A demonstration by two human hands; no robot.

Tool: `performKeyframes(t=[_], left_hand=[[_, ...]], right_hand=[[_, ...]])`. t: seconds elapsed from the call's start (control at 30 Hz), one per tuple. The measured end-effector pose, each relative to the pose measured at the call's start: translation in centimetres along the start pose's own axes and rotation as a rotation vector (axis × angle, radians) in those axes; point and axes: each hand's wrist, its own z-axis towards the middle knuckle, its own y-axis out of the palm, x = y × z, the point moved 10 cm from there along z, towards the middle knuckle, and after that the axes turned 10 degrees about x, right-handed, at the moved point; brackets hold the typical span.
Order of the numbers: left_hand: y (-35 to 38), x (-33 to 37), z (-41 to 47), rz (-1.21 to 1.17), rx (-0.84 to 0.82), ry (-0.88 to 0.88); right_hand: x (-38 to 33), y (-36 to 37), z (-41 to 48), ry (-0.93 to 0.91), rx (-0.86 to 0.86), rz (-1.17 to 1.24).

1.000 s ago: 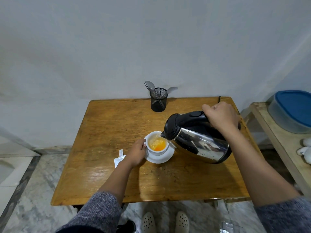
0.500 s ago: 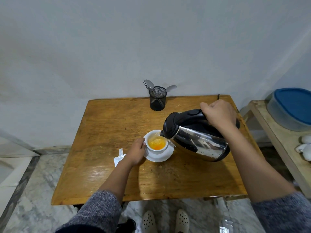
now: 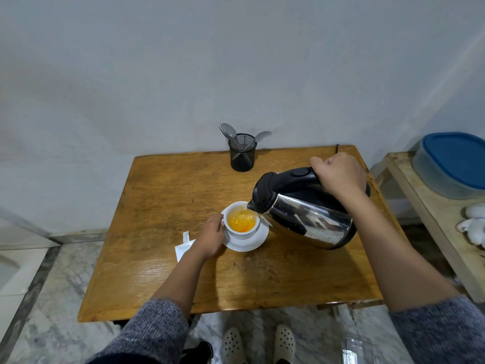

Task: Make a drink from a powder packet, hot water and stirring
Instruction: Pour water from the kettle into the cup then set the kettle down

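Observation:
A white cup [image 3: 242, 233] holding orange liquid sits on a white saucer [image 3: 246, 245] near the middle of the wooden table [image 3: 162, 195]. My left hand [image 3: 211, 236] grips the cup's left side at the handle. My right hand [image 3: 338, 174] is closed on the black handle of a steel kettle [image 3: 304, 214], which is tilted left with its spout over the cup's rim. A torn white powder packet [image 3: 183, 246] lies just left of my left hand, partly hidden by my wrist.
A black mesh holder [image 3: 242, 155] with spoons stands at the table's back edge by the wall. A side bench [image 3: 430, 219] on the right carries a blue-lidded container [image 3: 454, 164] and white objects. My feet are below the table's front edge.
The liquid in the cup has risen a little while the kettle stays tilted over it. Both hands keep their hold; the view has shifted slightly.

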Motion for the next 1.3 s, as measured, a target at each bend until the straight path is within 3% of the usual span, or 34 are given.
performKeyframes(t=[1.3], left_hand=[[-0.22,-0.09,0.07,-0.051,-0.038,-0.054]], right_hand=[[-0.54,0.52,-0.19,-0.031,-0.014,-0.017]])
